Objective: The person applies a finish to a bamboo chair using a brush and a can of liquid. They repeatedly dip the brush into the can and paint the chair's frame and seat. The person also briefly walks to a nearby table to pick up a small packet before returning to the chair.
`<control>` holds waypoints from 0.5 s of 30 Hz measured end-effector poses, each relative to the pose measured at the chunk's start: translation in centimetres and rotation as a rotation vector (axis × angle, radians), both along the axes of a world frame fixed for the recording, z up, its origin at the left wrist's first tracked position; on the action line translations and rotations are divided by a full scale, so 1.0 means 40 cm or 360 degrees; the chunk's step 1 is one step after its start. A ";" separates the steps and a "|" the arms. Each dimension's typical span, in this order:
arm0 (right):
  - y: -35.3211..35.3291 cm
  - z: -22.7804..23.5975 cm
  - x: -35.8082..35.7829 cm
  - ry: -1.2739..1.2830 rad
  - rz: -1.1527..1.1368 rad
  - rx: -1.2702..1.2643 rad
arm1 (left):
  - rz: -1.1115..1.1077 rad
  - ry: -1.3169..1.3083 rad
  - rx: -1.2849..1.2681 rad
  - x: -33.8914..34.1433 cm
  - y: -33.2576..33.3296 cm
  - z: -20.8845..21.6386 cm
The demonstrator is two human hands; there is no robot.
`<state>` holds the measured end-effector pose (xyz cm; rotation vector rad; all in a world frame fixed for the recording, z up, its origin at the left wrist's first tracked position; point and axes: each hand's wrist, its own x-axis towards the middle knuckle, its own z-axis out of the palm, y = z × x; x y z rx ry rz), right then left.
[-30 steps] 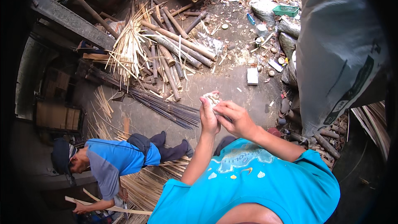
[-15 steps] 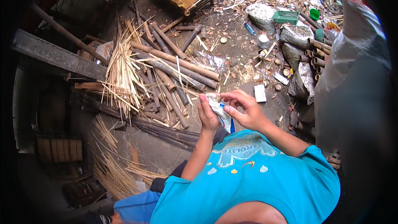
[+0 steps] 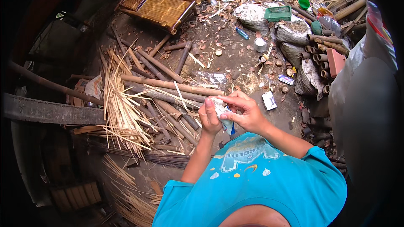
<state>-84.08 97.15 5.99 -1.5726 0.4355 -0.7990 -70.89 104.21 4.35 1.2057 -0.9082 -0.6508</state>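
My left hand [image 3: 210,117] is closed round one side of a crumpled white plastic pouch with blue markings [image 3: 219,106], held in front of my chest. From the other side, my right hand [image 3: 246,112] grips the same pouch, its thumb low and its fingers bent over the top edge. The pouch's lower end hangs below the hands, just above my turquoise shirt [image 3: 252,172]. Fingers cover much of it, so I cannot make out what is inside.
Bamboo poles [image 3: 172,85] and a heap of split bamboo strips [image 3: 120,109] lie to the left. A bamboo bench [image 3: 162,10] stands far left. Stuffed sacks [image 3: 251,16], a green basket [image 3: 278,14] and cut bamboo tubes [image 3: 323,57] sit at the right.
My right hand has closed in on the pouch, its thumb now pressed against it. The two hands are nearer each other. The view has shifted, so the surroundings appear moved.
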 end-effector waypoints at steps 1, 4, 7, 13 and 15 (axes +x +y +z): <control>-0.027 -0.008 0.021 0.0001 -0.0028 0.0022 | 0.0003 -0.0009 0.0007 0.020 -0.032 -0.006; -0.128 -0.037 0.078 -0.0020 -0.0083 0.0035 | -0.0013 -0.0067 0.0004 0.073 -0.140 -0.017; -0.247 -0.055 0.135 -0.0066 -0.0114 0.0020 | -0.0079 -0.0128 -0.0064 0.146 -0.258 -0.050; -0.563 -0.020 0.251 -0.0091 -0.0062 -0.0088 | -0.0016 0.0003 -0.0099 0.250 -0.564 -0.031; -0.668 0.000 0.281 -0.0014 -0.0073 -0.0196 | -0.0033 0.0041 -0.0107 0.282 -0.656 -0.020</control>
